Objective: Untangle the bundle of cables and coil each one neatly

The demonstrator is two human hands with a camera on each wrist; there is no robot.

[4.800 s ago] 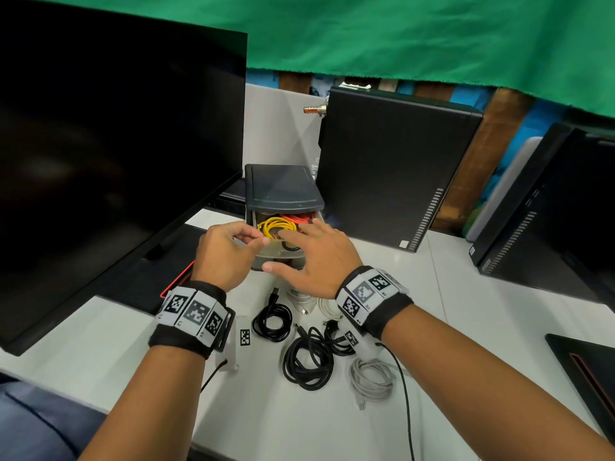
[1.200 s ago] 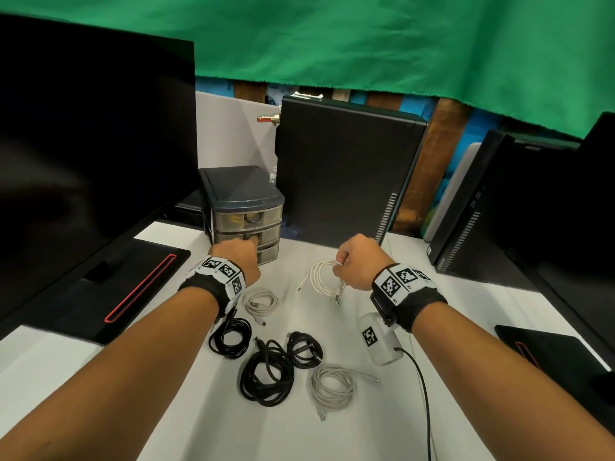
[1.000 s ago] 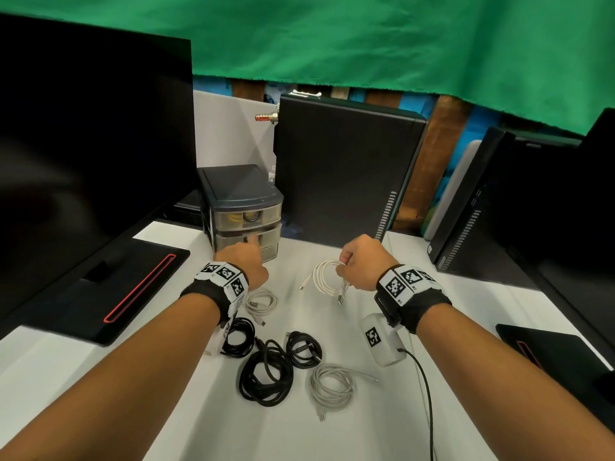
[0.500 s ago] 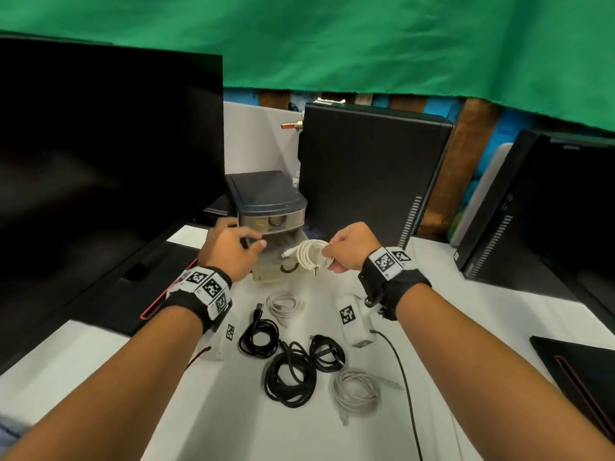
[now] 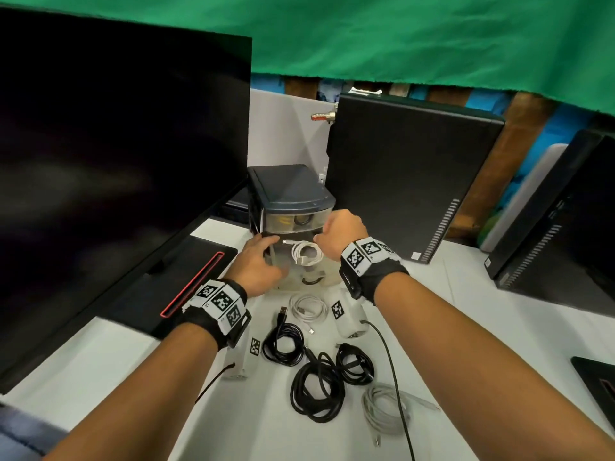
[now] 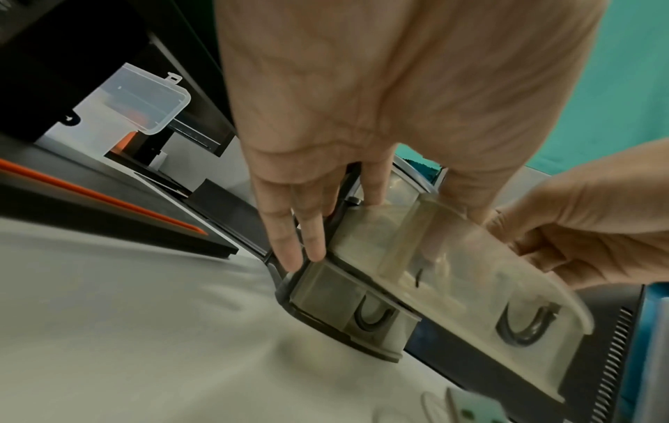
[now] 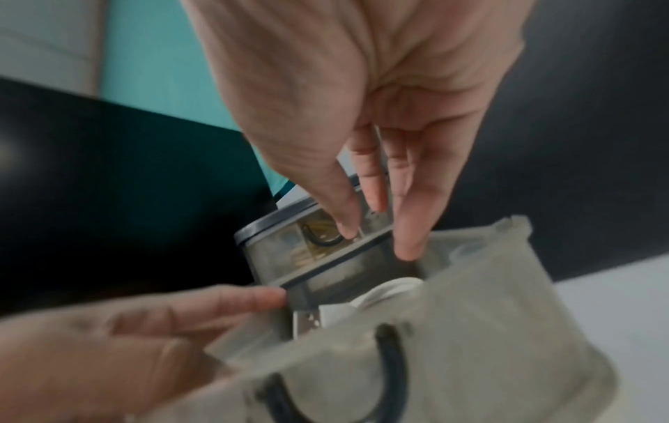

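White cable coils and black ones (image 5: pixel 315 390) are already lying neatly wound at lower centre, so I'm judging only stowing remains. Left of centre, my left hand (image 5: pixel 258 266) is steadying the open drawer (image 5: pixel 299 274), fingers straight. Right of it, my right hand (image 5: pixel 342 236), fingers loosening apart, is dropping a coiled white cable (image 5: pixel 306 254) in.

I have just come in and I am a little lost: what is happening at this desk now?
A person is putting coiled cables away. The left hand steadies the pulled-out middle drawer of a small drawer unit, and the right hand is above a white coil lying in that drawer. The top drawer looks closed. Five more coils, three black and two pale, wait on the table.
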